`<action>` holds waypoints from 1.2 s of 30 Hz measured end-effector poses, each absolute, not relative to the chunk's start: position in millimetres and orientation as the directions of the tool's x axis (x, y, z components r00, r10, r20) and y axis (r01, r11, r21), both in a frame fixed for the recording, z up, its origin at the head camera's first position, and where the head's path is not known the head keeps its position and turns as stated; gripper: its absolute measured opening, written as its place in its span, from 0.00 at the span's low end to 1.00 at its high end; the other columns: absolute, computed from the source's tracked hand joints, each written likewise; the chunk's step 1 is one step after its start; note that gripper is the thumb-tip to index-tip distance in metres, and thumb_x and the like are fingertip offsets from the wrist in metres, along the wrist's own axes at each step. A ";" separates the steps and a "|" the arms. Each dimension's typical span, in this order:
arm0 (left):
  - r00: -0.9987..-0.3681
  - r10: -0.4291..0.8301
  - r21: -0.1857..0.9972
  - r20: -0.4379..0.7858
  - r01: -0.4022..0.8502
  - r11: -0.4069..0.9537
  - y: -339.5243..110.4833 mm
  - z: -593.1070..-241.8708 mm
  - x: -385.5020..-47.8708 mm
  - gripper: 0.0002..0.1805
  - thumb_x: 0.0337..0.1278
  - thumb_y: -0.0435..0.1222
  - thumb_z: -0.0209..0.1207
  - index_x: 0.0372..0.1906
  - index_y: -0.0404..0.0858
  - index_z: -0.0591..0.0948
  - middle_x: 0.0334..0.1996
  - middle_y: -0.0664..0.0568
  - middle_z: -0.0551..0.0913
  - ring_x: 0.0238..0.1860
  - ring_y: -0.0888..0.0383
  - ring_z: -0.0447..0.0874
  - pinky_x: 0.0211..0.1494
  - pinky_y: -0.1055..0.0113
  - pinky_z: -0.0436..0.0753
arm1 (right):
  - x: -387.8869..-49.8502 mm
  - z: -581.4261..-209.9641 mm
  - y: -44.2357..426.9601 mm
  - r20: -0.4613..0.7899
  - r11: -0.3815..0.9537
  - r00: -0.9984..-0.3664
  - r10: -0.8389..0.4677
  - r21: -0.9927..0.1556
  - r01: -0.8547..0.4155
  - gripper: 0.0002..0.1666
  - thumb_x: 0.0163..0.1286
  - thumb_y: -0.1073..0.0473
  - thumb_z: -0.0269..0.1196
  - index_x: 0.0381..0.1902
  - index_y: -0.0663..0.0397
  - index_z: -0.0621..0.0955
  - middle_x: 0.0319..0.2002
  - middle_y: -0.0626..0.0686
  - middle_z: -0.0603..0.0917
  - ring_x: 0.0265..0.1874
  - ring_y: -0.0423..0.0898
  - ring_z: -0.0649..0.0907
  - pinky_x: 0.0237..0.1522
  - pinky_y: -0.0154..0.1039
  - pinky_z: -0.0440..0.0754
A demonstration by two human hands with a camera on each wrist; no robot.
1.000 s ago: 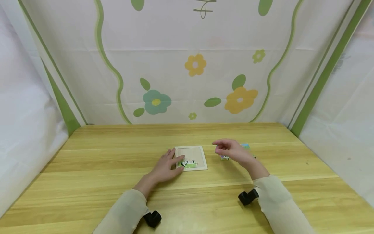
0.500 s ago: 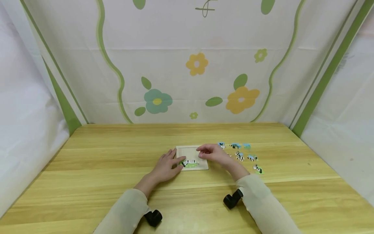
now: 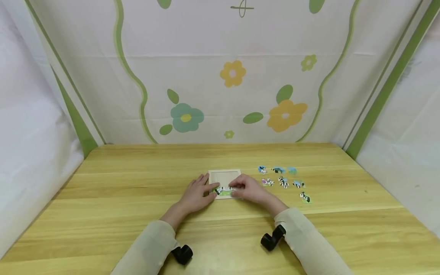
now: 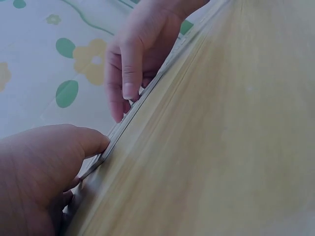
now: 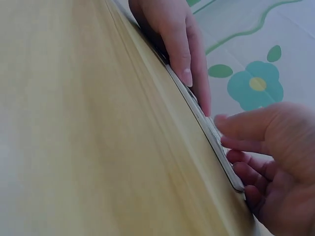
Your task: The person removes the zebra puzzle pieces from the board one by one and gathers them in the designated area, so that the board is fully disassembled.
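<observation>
A pale square puzzle tray [image 3: 225, 176] lies flat on the table. Along its near side sits a green strip with a zebra picture [image 3: 225, 191]. My left hand [image 3: 196, 195] rests on the tray's left edge, fingers spread, with thumb and index finger reaching over its near left corner. At the near right part of the tray, my right hand [image 3: 250, 189] has its thumb and fingers curled together at the strip's right end. It seems to pinch a small puzzle piece, mostly hidden by the fingers. Both wrist views show the tray's thin edge side-on, with the right fingertips just at its surface.
Several loose animal puzzle pieces lie right of the tray, among them a panda piece [image 3: 304, 197], a purple-marked piece [image 3: 267, 182] and a blue piece [image 3: 292, 170]. The wooden table [image 3: 137, 183] ends at a flowered white curtain [image 3: 213, 46] at the back.
My right hand has moved left from the loose pieces to the tray and come down at its near right part, uncovering the pieces. The left hand stays on the tray's left edge.
</observation>
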State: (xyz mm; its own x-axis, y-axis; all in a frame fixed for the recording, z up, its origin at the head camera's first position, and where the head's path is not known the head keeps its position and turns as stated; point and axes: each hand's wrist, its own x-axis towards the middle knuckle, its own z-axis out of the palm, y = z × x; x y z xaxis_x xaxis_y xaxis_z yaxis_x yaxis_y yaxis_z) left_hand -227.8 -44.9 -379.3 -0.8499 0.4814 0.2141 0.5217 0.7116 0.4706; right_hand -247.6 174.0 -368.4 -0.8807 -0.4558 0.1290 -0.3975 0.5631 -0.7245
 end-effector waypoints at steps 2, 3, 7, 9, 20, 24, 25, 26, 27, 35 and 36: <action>-0.850 0.480 0.467 0.214 0.521 0.714 -45.2 -379.7 -228.7 0.20 0.56 0.45 0.50 0.55 0.46 0.73 0.62 0.37 0.54 0.62 0.42 0.46 0.58 0.46 0.48 | -246.9 -369.3 172.7 0.144 0.583 -0.877 -0.458 -0.696 -0.419 0.16 0.50 0.59 0.65 0.38 0.56 0.80 0.34 0.47 0.74 0.34 0.42 0.73 0.39 0.38 0.70; -0.851 0.479 0.467 0.214 0.520 0.715 -45.4 -379.6 -228.7 0.20 0.56 0.45 0.50 0.55 0.46 0.73 0.62 0.37 0.54 0.62 0.42 0.46 0.58 0.46 0.48 | -246.8 -369.6 172.0 0.150 0.589 -0.876 -0.459 -0.687 -0.426 0.15 0.49 0.60 0.66 0.38 0.56 0.80 0.34 0.47 0.74 0.35 0.42 0.73 0.39 0.38 0.70; -0.854 0.474 0.473 0.215 0.516 0.714 -46.4 -378.1 -228.6 0.20 0.55 0.44 0.51 0.54 0.46 0.73 0.61 0.36 0.55 0.62 0.42 0.47 0.58 0.46 0.47 | -247.1 -370.7 169.4 0.166 0.601 -0.868 -0.469 -0.660 -0.451 0.14 0.50 0.59 0.65 0.36 0.56 0.79 0.34 0.47 0.73 0.36 0.42 0.72 0.42 0.39 0.69; -0.854 0.474 0.474 0.215 0.515 0.714 -47.0 -377.4 -228.2 0.20 0.55 0.44 0.51 0.54 0.45 0.73 0.61 0.36 0.55 0.62 0.41 0.47 0.58 0.46 0.48 | -246.9 -370.6 167.6 0.166 0.603 -0.867 -0.469 -0.657 -0.452 0.13 0.50 0.60 0.65 0.36 0.56 0.79 0.34 0.47 0.73 0.36 0.43 0.72 0.42 0.40 0.69; -0.863 0.459 0.485 0.211 0.500 0.717 -48.6 -376.0 -226.2 0.20 0.55 0.44 0.52 0.54 0.45 0.74 0.61 0.36 0.55 0.62 0.41 0.47 0.58 0.46 0.47 | -245.5 -371.3 159.1 0.167 0.559 -0.885 -0.435 -0.720 -0.411 0.13 0.50 0.65 0.65 0.34 0.59 0.74 0.29 0.49 0.71 0.29 0.43 0.69 0.33 0.37 0.69; -0.862 0.460 0.479 0.214 0.503 0.720 -47.4 -375.6 -226.3 0.20 0.55 0.44 0.51 0.54 0.46 0.73 0.61 0.37 0.55 0.62 0.42 0.47 0.58 0.46 0.48 | -244.6 -371.7 160.7 0.159 0.519 -0.886 -0.436 -0.760 -0.391 0.14 0.50 0.68 0.64 0.35 0.60 0.73 0.27 0.52 0.72 0.25 0.44 0.69 0.28 0.36 0.68; -0.861 0.461 0.477 0.216 0.505 0.719 -46.9 -375.6 -226.7 0.20 0.55 0.44 0.51 0.54 0.46 0.73 0.61 0.37 0.55 0.62 0.42 0.47 0.58 0.46 0.48 | -244.5 -371.5 161.3 0.158 0.518 -0.886 -0.436 -0.761 -0.391 0.14 0.50 0.67 0.64 0.35 0.60 0.73 0.27 0.52 0.72 0.25 0.44 0.69 0.28 0.35 0.68; -0.860 0.462 0.478 0.217 0.506 0.718 -46.4 -375.4 -226.9 0.20 0.55 0.44 0.51 0.54 0.46 0.74 0.61 0.37 0.55 0.62 0.42 0.47 0.58 0.46 0.48 | -244.3 -371.4 162.0 0.156 0.520 -0.887 -0.435 -0.760 -0.389 0.14 0.50 0.67 0.64 0.36 0.60 0.73 0.27 0.52 0.72 0.25 0.44 0.69 0.28 0.35 0.68; -0.859 0.464 0.477 0.217 0.508 0.717 -46.0 -375.3 -227.2 0.20 0.55 0.44 0.51 0.54 0.46 0.74 0.61 0.37 0.55 0.62 0.42 0.47 0.58 0.46 0.48 | -244.1 -371.1 162.7 0.152 0.524 -0.889 -0.432 -0.760 -0.385 0.14 0.50 0.67 0.64 0.36 0.60 0.74 0.27 0.51 0.72 0.25 0.44 0.70 0.28 0.35 0.69; -0.858 0.471 0.470 0.205 0.508 0.721 -44.0 -376.5 -227.0 0.20 0.55 0.45 0.51 0.54 0.47 0.73 0.61 0.37 0.55 0.62 0.43 0.47 0.59 0.47 0.48 | -242.4 -369.7 166.7 0.109 0.552 -0.893 -0.437 -0.751 -0.362 0.14 0.51 0.66 0.63 0.37 0.58 0.75 0.27 0.49 0.73 0.26 0.43 0.71 0.29 0.36 0.70; -0.858 0.471 0.471 0.203 0.508 0.721 -44.0 -376.9 -226.7 0.21 0.55 0.45 0.51 0.55 0.47 0.73 0.61 0.37 0.55 0.62 0.43 0.47 0.59 0.47 0.48 | -242.4 -370.4 166.9 0.111 0.552 -0.892 -0.438 -0.750 -0.365 0.14 0.51 0.66 0.63 0.37 0.58 0.75 0.27 0.49 0.73 0.26 0.43 0.71 0.29 0.35 0.70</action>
